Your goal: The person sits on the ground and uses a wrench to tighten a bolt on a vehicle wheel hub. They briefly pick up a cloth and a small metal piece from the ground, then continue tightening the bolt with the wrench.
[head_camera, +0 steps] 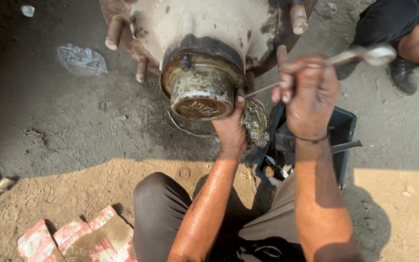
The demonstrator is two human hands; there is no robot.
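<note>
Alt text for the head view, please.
A right hand holds a metal wrench at a rusty wheel hub. The left hand presses a dirty rag beside it, above a dark toolbox on dirt.

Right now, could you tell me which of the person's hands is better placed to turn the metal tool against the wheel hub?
The right hand: it grips the metal tool mid-shaft, tip at the hub. The left hand is pressed beside the hub, with a dirty rag.
</note>
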